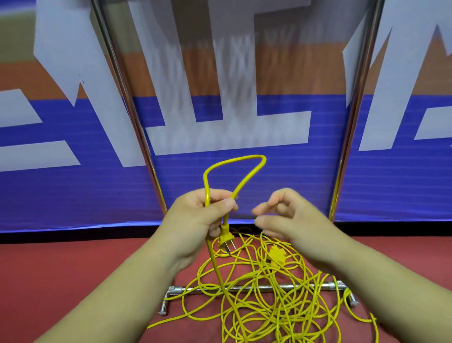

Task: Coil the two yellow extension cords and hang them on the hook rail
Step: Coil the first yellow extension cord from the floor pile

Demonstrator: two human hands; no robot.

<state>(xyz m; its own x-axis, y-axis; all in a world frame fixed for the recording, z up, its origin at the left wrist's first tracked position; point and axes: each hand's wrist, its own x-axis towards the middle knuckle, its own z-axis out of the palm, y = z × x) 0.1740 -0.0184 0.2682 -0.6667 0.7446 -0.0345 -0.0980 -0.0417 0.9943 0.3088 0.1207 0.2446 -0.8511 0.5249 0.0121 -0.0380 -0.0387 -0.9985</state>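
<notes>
A tangled heap of yellow extension cord (276,310) lies on the red floor, draped over a chrome bar stand (253,288). My left hand (202,218) grips one cord near its end, so that a single loop (233,169) stands up above the fist. The yellow plug (226,239) with its metal prongs hangs just below that hand. From the fist the cord runs down into the heap. My right hand (289,217) hovers beside the left with loosely curled fingers and holds nothing. A yellow socket end (276,255) lies in the heap.
A blue, white and orange banner (223,117) stands close in front, held by two chrome poles (350,127). The red floor (48,279) stretches to the left of the cord heap. No hook rail is recognisable beyond the chrome frame.
</notes>
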